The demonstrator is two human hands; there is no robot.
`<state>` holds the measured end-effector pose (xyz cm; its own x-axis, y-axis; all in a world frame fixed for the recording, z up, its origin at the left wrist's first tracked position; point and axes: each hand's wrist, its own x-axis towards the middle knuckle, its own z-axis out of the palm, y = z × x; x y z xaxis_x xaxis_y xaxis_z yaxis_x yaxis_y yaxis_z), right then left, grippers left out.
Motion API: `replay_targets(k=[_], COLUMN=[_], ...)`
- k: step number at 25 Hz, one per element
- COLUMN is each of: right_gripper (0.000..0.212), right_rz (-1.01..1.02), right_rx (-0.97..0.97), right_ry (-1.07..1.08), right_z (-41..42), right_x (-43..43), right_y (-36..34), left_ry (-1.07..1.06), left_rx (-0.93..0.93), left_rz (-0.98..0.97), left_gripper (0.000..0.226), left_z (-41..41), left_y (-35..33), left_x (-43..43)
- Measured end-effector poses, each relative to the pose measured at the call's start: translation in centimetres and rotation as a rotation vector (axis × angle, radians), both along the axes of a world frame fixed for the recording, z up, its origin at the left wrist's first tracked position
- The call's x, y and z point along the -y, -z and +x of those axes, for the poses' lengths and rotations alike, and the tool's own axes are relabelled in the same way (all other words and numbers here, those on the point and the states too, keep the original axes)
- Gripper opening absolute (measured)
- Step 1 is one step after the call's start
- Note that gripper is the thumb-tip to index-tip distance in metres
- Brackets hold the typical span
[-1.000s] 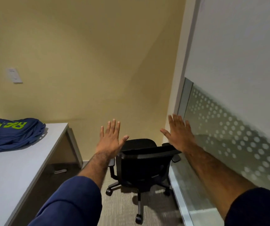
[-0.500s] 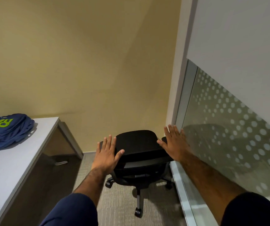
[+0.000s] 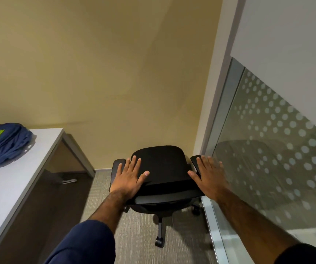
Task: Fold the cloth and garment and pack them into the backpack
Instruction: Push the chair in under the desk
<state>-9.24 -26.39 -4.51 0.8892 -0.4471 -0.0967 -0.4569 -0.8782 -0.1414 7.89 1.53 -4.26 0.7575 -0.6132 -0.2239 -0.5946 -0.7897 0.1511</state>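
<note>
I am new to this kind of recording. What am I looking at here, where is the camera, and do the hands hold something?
There is no machine: these are a person's two bare arms. The camera sits on the person's head and looks forward and down. The left hand and right hand are open, fingers spread, held out toward a black chair, and hold nothing. On the white table at the left lies a blue cloth item with green letters. A dotted glass wall stands at the right.
</note>
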Motion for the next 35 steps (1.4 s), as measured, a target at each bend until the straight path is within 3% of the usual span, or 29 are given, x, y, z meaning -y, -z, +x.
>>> replay_targets(k=[8,30,35], right_gripper=[0.090,0.117,0.091], right_rz=[0.002,-0.004,-0.011], right_rx=[-0.029,0.024,0.017], right_ry=[-0.015,-0.082,-0.128], right_z=[-0.5,-0.7,0.9], right_x=[-0.7,-4.7,-6.2], right_y=[-0.2,-0.5,-0.3], left_ry=[-0.008,-0.151,-0.210], left_rx=[-0.093,-0.141,-0.142], left_rz=[0.097,0.054,0.108], left_gripper=[0.121,0.139,0.142], left_z=[-0.6,-4.5,-4.2], left_y=[0.5,-0.4,-0.3], left_x=[-0.8,-6.0,-8.1])
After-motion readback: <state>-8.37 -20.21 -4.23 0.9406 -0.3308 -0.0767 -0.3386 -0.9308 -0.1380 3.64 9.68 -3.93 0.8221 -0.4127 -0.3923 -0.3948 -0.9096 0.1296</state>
